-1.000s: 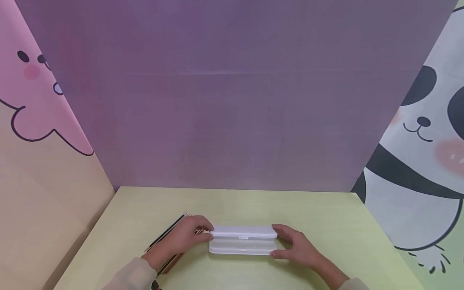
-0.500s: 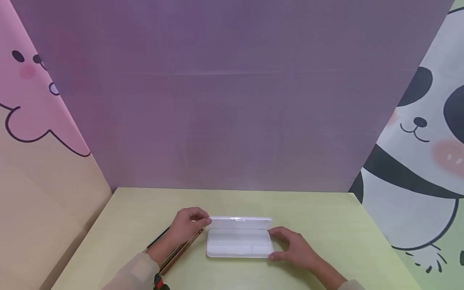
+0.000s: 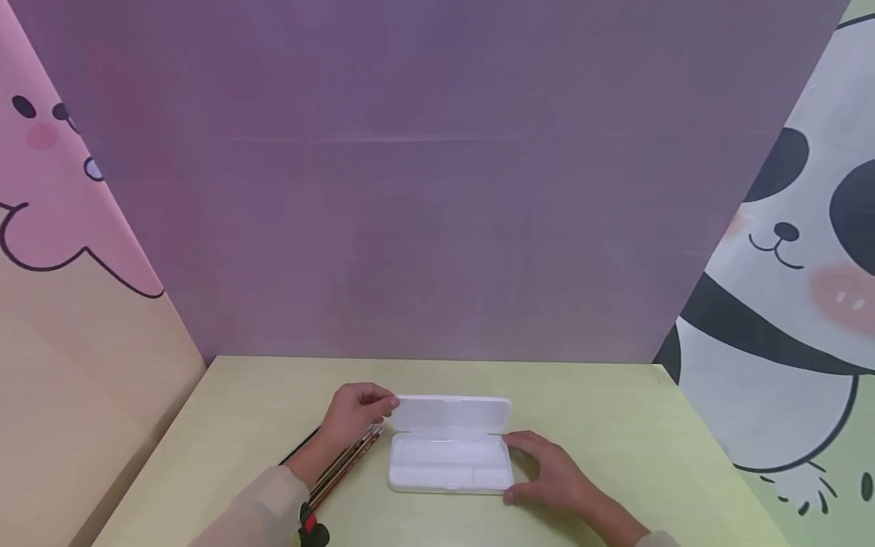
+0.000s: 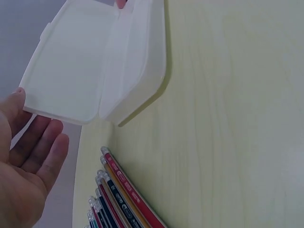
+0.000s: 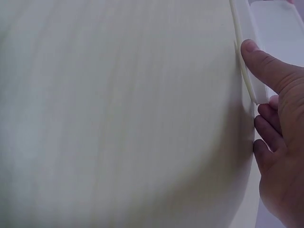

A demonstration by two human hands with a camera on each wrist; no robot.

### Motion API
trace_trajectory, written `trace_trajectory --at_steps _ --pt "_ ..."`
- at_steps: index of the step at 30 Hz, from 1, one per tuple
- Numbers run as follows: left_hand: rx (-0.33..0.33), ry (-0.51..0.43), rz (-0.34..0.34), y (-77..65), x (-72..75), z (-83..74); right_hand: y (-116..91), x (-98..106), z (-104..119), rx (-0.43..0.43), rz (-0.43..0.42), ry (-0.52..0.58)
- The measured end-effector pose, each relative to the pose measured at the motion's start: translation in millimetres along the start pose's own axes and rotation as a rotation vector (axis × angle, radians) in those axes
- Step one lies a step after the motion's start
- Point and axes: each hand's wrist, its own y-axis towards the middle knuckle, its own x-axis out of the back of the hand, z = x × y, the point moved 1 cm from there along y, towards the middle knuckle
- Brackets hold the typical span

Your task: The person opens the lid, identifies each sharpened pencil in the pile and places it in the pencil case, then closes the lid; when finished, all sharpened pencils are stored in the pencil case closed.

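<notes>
A white plastic pencil case [image 3: 437,462] lies on the table with its lid [image 3: 451,415] raised and leaning back; its inside holds nothing and has a small divider at the right. At the lid's left corner, my left hand [image 3: 355,414] pinches the edge between thumb and fingers, as the left wrist view shows. My right hand [image 3: 550,475] holds the case's right end, thumb at the front corner and fingers at the back. Several pencils [image 4: 126,192] lie in a bundle beside the case, partly hidden under my left forearm in the head view.
A black and red object [image 3: 313,528] sits by the left sleeve at the front, too partial to name. The pale wooden table [image 3: 581,403] meets a purple backdrop [image 3: 437,228] behind, with a pink cartoon panel at the left and a panda panel at the right.
The case's lid has swung up and back, lifted by my left hand, which moved away from me. My right hand has stayed at the right end.
</notes>
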Motion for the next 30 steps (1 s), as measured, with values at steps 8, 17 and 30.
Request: trace_trajectory --at_steps 8,17,30 --pt "0.103 -0.089 -0.070 13.4 -6.4 3.3 -1 -1 -2 -0.020 0.007 0.003" --pt "0.228 -0.061 -0.064 29.1 -8.2 3.0 -4 0 1 -0.033 0.007 -0.007" --pt "0.324 -0.057 -0.038 42.9 -13.6 10.8 -4 -1 -2 -0.024 0.004 -0.033"
